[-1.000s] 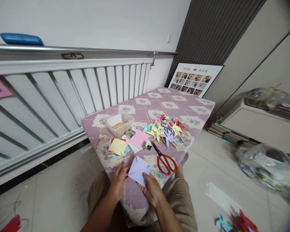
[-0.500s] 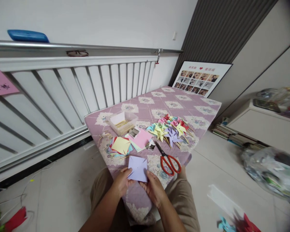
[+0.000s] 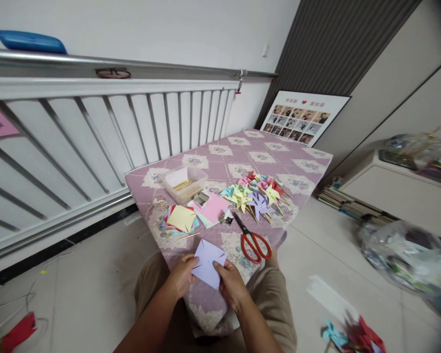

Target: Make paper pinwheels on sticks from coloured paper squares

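A lilac paper square (image 3: 208, 262), slit inward from its corners, is held between my two hands above the table's near end. My left hand (image 3: 183, 274) pinches its left side, thumb on top. On the right side, my right hand (image 3: 231, 282) grips it with the thumb pressed on the face near the centre. Just beyond lie red-handled scissors (image 3: 255, 243), blades pointing away. To the left sits a stack of coloured paper squares (image 3: 182, 218), a yellow one on top, with a thin stick (image 3: 188, 236) in front of it.
A plastic box (image 3: 185, 182) of sticks, pink paper (image 3: 213, 208) and a pile of paper pinwheels (image 3: 259, 198) stand on the cloth-covered table (image 3: 264, 157). A white radiator (image 3: 161, 122) runs along the left. More pinwheels (image 3: 363, 336) lie at lower right.
The lilac square has turned so one corner points away from me. My right thumb has moved from its edge onto its face. The view has shifted slightly.
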`<state>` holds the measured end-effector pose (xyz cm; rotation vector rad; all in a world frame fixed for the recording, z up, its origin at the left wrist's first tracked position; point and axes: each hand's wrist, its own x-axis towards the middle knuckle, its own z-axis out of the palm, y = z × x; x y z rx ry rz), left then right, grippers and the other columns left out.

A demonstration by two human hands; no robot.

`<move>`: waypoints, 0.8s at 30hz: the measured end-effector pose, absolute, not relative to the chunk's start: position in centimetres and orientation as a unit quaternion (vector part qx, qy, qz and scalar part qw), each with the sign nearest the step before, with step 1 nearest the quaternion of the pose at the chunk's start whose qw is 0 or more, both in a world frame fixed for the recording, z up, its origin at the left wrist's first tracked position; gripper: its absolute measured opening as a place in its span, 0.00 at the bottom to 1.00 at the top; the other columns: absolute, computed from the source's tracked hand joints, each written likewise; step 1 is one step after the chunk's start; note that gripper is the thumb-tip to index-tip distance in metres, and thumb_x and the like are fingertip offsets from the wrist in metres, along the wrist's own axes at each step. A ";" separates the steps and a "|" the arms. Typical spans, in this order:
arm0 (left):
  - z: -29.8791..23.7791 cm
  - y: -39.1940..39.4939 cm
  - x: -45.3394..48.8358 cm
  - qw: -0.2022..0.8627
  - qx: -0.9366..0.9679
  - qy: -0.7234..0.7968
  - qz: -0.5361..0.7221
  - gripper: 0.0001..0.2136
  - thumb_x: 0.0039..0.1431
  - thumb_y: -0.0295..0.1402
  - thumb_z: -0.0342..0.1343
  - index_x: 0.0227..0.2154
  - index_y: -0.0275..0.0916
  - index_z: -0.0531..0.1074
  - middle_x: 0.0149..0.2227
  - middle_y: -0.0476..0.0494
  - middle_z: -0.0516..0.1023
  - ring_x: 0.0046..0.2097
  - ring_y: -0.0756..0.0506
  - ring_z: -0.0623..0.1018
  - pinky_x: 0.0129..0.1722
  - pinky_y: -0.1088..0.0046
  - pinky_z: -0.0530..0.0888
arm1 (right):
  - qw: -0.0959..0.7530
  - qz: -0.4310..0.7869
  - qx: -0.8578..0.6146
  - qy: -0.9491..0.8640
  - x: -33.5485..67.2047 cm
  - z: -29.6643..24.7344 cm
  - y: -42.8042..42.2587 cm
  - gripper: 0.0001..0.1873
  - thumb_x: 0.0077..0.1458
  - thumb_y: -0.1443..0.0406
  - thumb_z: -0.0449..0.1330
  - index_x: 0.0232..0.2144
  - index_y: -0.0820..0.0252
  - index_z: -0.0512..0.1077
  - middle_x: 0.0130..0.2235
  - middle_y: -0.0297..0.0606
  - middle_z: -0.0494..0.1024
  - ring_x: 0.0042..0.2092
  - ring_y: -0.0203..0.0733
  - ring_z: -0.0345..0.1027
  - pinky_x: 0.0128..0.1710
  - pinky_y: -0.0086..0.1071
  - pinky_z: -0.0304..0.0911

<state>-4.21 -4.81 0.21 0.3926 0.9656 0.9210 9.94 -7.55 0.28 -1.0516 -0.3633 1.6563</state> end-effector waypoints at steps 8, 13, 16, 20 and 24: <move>-0.8 -6.8 -4.0 0.795 0.215 0.383 0.419 0.22 0.43 0.43 0.66 0.40 0.37 0.72 0.42 0.38 0.79 0.43 0.42 0.78 0.42 0.67 0.73 | 0.585 0.646 -0.457 -0.181 9.7 -0.7 -7.3 0.15 0.42 0.58 0.68 0.33 0.58 0.73 0.29 0.36 0.82 0.33 0.46 0.76 0.36 0.38 0.69; -1.6 -7.2 -2.3 0.766 0.175 0.431 0.444 0.16 0.45 0.39 0.65 0.37 0.37 0.74 0.38 0.40 0.81 0.43 0.41 0.79 0.43 0.65 0.74 | 0.576 0.595 -0.493 -0.267 9.3 -1.2 -7.8 0.16 0.44 0.56 0.65 0.34 0.60 0.74 0.29 0.36 0.80 0.31 0.44 0.74 0.34 0.36 0.67; -1.5 -6.5 -2.2 0.761 0.118 0.444 0.457 0.14 0.44 0.34 0.65 0.35 0.39 0.73 0.35 0.42 0.82 0.42 0.41 0.80 0.42 0.65 0.75 | 0.564 0.538 -0.538 -0.320 9.9 -1.5 -7.8 0.15 0.49 0.53 0.60 0.30 0.60 0.73 0.24 0.33 0.77 0.25 0.40 0.69 0.28 0.33 0.65; -1.7 -5.6 -2.9 0.747 0.071 0.469 0.465 0.12 0.43 0.31 0.65 0.33 0.42 0.72 0.32 0.47 0.82 0.38 0.43 0.81 0.38 0.68 0.76 | 0.554 0.405 -0.615 -0.389 13.9 -1.0 -6.8 0.11 0.50 0.57 0.58 0.26 0.59 0.71 0.23 0.33 0.73 0.27 0.39 0.66 0.29 0.32 0.62; -1.7 -5.4 -3.0 0.739 0.074 0.486 0.462 0.15 0.39 0.32 0.67 0.32 0.41 0.72 0.30 0.46 0.82 0.33 0.43 0.81 0.32 0.69 0.76 | 0.524 0.266 -0.671 -0.452 20.0 -0.2 -5.0 0.09 0.45 0.60 0.60 0.28 0.58 0.73 0.33 0.40 0.76 0.38 0.48 0.67 0.43 0.39 0.62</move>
